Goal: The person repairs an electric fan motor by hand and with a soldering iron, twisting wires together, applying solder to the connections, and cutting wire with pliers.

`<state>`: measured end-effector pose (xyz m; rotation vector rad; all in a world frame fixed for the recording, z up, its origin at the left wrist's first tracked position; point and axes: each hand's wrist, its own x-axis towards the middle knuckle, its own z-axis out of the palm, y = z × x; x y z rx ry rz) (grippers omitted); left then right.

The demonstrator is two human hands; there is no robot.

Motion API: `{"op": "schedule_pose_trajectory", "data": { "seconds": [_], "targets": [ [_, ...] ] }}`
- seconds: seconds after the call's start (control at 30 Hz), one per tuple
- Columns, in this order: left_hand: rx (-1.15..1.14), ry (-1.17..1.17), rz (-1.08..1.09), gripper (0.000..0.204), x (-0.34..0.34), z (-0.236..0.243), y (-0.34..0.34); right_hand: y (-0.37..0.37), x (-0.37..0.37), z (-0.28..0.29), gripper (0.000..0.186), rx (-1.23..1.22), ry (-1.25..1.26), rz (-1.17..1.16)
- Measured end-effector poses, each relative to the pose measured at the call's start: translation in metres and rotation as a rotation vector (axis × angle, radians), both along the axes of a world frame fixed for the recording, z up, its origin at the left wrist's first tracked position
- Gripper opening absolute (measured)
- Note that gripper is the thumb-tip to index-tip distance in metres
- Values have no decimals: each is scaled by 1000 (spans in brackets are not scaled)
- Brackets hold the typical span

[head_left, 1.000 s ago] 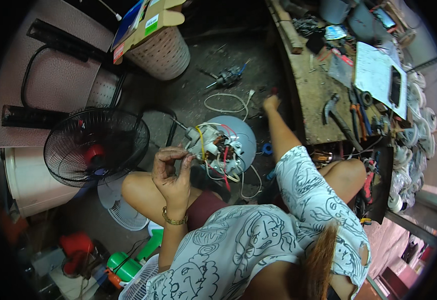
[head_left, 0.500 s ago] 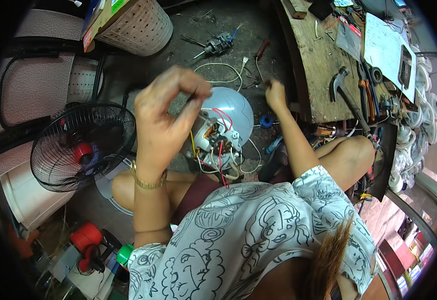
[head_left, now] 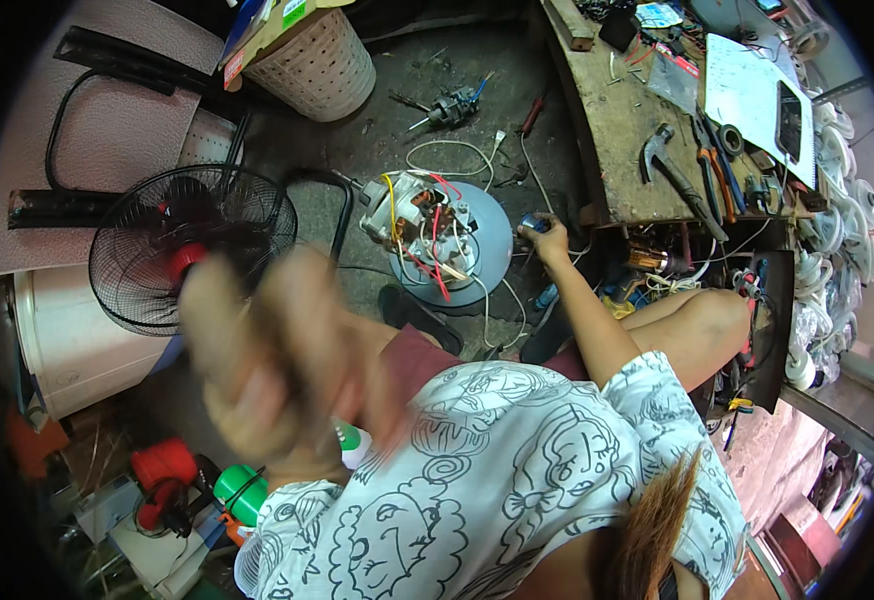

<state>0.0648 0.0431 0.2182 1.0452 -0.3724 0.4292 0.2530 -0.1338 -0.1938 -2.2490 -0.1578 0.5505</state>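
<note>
My left hand (head_left: 297,350) is raised close to the camera on the left and smeared by motion. Its fingers cannot be made out well enough to tell what, if anything, is in them. Farther off, my right hand (head_left: 549,240) is closed on a small blue roll (head_left: 531,222), beside the round grey-blue fan base (head_left: 495,245). On that base sits an opened fan motor unit (head_left: 417,212), its red, yellow and white wires exposed. A white power cord (head_left: 447,146) trails behind it.
A caged black fan (head_left: 147,250) stands left. Behind lie another motor (head_left: 454,107) and a red-handled screwdriver (head_left: 532,117). The wooden bench (head_left: 607,130) at right holds a hammer (head_left: 672,175), pliers (head_left: 709,170) and papers. A perforated bin (head_left: 317,70) stands at the back.
My left hand has swung back from over the motor toward the camera, uncovering the motor unit. My right hand has come down and back and closed on the blue roll from the floor.
</note>
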Motion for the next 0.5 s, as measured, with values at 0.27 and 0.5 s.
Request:
{"op": "schedule_pose_trajectory", "data": {
  "seconds": [0.27,0.5],
  "targets": [
    [-31,432,310,17,-193,-22,15,-59,-4,116,54,1292,815,-240],
    [1251,1068,434,25,-210,-63,-9,-94,-1,222,59,1431,559,-68]
  ]
}}
